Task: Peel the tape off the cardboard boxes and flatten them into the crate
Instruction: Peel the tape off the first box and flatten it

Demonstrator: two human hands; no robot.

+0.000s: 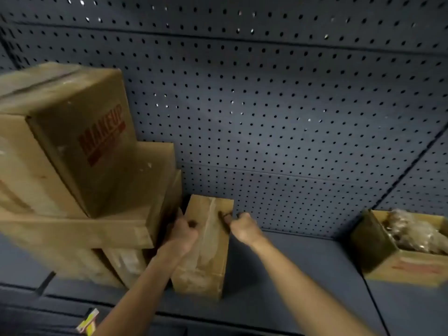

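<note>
Stacked boxes (80,166) block left; bare shelf (303,263) right; open box (400,258) beyond.

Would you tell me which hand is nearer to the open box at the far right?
Right. The right hand holds the small taped box's right edge, facing the open box across the shelf; the left hand holds that box's left side, farther away.

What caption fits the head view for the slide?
Left hand and right hand grip a small taped box on a blue shelf beside stacked boxes.
</note>
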